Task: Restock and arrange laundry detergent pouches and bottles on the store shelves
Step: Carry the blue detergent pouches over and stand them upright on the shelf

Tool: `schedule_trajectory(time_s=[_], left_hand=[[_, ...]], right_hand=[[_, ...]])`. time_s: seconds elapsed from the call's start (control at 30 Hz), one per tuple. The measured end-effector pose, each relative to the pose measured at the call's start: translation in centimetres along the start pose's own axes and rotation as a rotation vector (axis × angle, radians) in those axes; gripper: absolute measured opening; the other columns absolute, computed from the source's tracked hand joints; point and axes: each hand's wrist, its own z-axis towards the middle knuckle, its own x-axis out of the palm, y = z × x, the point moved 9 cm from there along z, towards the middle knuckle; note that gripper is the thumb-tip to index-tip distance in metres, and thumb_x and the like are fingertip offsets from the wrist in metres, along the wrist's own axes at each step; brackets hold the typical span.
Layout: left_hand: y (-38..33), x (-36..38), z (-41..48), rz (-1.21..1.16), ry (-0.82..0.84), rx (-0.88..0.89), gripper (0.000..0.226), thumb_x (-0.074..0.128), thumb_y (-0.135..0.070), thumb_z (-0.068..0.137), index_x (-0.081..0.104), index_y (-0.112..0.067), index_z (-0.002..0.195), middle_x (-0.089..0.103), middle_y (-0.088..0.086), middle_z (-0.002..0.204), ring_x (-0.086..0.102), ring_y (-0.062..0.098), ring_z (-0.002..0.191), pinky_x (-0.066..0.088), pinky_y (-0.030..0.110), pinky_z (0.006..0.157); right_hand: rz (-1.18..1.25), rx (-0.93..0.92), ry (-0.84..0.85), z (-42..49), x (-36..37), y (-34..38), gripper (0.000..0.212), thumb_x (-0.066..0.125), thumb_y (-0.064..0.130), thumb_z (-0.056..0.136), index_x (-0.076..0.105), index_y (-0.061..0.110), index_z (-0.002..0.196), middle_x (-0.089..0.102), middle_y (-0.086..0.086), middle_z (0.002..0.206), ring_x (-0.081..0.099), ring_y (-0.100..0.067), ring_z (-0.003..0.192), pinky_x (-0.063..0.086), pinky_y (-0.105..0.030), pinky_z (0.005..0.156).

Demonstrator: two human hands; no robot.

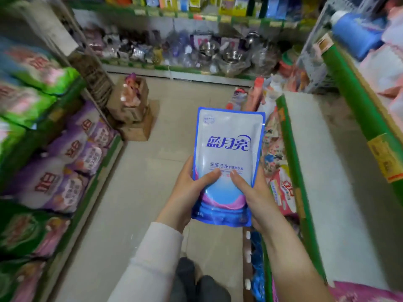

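A blue and white laundry detergent pouch [226,153] with blue lettering is held upright over the aisle floor, in the middle of the head view. My left hand [189,192] grips its lower left edge, thumb across the front. My right hand [253,195] grips the lower right edge the same way. To the right runs a white shelf [316,171] with a green front rail, bare along most of its top. Blue bottles with white caps [255,258] stand below it near my right forearm.
Purple and green detergent bags [72,153] fill the left shelves. Cardboard boxes [130,110] are stacked on the tiled floor ahead. Pink packets [277,171] sit under the right shelf. A far shelf [196,68] holds metal bowls and wrapped goods. A blue bottle [357,33] lies at the upper right.
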Motion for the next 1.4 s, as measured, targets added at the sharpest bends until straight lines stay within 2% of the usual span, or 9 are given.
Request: schedule_trajectory(time_s=[0.17, 0.33, 0.4, 0.53, 0.73, 0.83, 0.93, 1.17, 1.4], left_hand=[[-2.2, -7.2, -3.2, -0.071, -0.179, 0.081, 0.046, 0.068, -0.005, 0.079, 0.053, -0.014, 0.121, 0.069, 0.011, 0.109, 0.068, 0.027, 0.096, 0.056, 0.032, 0.074], [-4.6, -15.7, -6.8, -0.125, -0.347, 0.162, 0.051, 0.068, -0.01, 0.075, 0.052, -0.013, 0.123, 0.067, 0.013, 0.115, 0.066, 0.03, 0.102, 0.055, 0.04, 0.085], [-5.3, -19.3, -8.5, -0.15, -0.414, 0.191, 0.045, 0.067, -0.005, 0.08, 0.052, -0.013, 0.122, 0.067, 0.013, 0.115, 0.065, 0.03, 0.103, 0.054, 0.04, 0.087], [-6.6, -26.0, -11.8, -0.203, -0.499, 0.255, 0.035, 0.061, 0.002, 0.084, 0.057, -0.019, 0.111, 0.069, 0.008, 0.108, 0.068, 0.023, 0.095, 0.056, 0.032, 0.079], [-7.8, -34.7, -15.6, -0.254, -0.655, 0.329, 0.045, 0.066, 0.002, 0.08, 0.052, -0.019, 0.117, 0.067, 0.008, 0.111, 0.066, 0.022, 0.097, 0.055, 0.03, 0.079], [-7.7, -37.6, -17.1, -0.285, -0.725, 0.348, 0.053, 0.069, -0.003, 0.074, 0.051, -0.015, 0.122, 0.065, 0.01, 0.116, 0.065, 0.023, 0.1, 0.055, 0.032, 0.082], [-7.5, -40.0, -18.1, -0.309, -0.794, 0.349, 0.06, 0.07, -0.004, 0.072, 0.048, -0.01, 0.127, 0.063, 0.014, 0.12, 0.064, 0.027, 0.105, 0.054, 0.036, 0.086], [-8.2, -44.4, -18.6, -0.351, -0.974, 0.396, 0.05, 0.067, 0.003, 0.079, 0.051, -0.015, 0.122, 0.065, 0.01, 0.115, 0.064, 0.025, 0.102, 0.054, 0.034, 0.086], [-13.4, -47.5, -18.1, -0.335, -1.155, 0.555, 0.042, 0.067, 0.001, 0.079, 0.056, -0.026, 0.11, 0.069, -0.001, 0.108, 0.067, 0.015, 0.097, 0.054, 0.027, 0.079]], right_hand=[[-0.05, 0.028, 0.194, 0.4, 7.8, -1.7, 0.039, 0.058, 0.006, 0.086, 0.047, 0.029, 0.116, 0.064, 0.006, 0.112, 0.066, -0.01, 0.097, 0.055, -0.025, 0.082], [-0.132, 0.113, 0.395, -0.3, 17.2, -4.2, 0.042, 0.059, 0.011, 0.088, 0.047, 0.016, 0.128, 0.064, -0.004, 0.121, 0.064, -0.02, 0.109, 0.053, -0.033, 0.09], [-0.171, 0.136, 0.466, -1.0, 21.2, -5.4, 0.04, 0.058, 0.011, 0.09, 0.048, 0.016, 0.129, 0.065, -0.004, 0.12, 0.064, -0.02, 0.108, 0.053, -0.033, 0.09], [-0.231, 0.144, 0.6, -2.8, 28.9, -7.8, 0.029, 0.055, 0.008, 0.091, 0.054, 0.026, 0.114, 0.07, 0.005, 0.108, 0.067, -0.015, 0.101, 0.055, -0.029, 0.085], [-0.277, 0.164, 0.717, -4.2, 37.9, -11.4, 0.025, 0.055, 0.009, 0.091, 0.055, 0.029, 0.107, 0.073, 0.015, 0.095, 0.069, -0.007, 0.089, 0.056, -0.022, 0.075], [-0.313, 0.186, 0.767, -4.7, 40.9, -13.1, 0.036, 0.058, 0.014, 0.089, 0.053, 0.018, 0.125, 0.069, 0.002, 0.114, 0.067, -0.015, 0.101, 0.055, -0.028, 0.081], [-0.319, 0.226, 0.79, -4.7, 43.2, -15.1, 0.042, 0.059, 0.014, 0.089, 0.05, 0.014, 0.129, 0.066, -0.004, 0.119, 0.066, -0.018, 0.104, 0.055, -0.029, 0.083], [-0.377, 0.271, 0.912, -3.1, 48.8, -17.6, 0.04, 0.063, 0.013, 0.086, 0.053, 0.012, 0.124, 0.067, -0.007, 0.117, 0.066, -0.024, 0.104, 0.055, -0.038, 0.088], [-0.372, 0.2, 1.089, -0.1, 56.8, -15.1, 0.027, 0.06, 0.011, 0.088, 0.057, 0.024, 0.111, 0.067, -0.003, 0.114, 0.066, -0.017, 0.099, 0.055, -0.031, 0.086]])
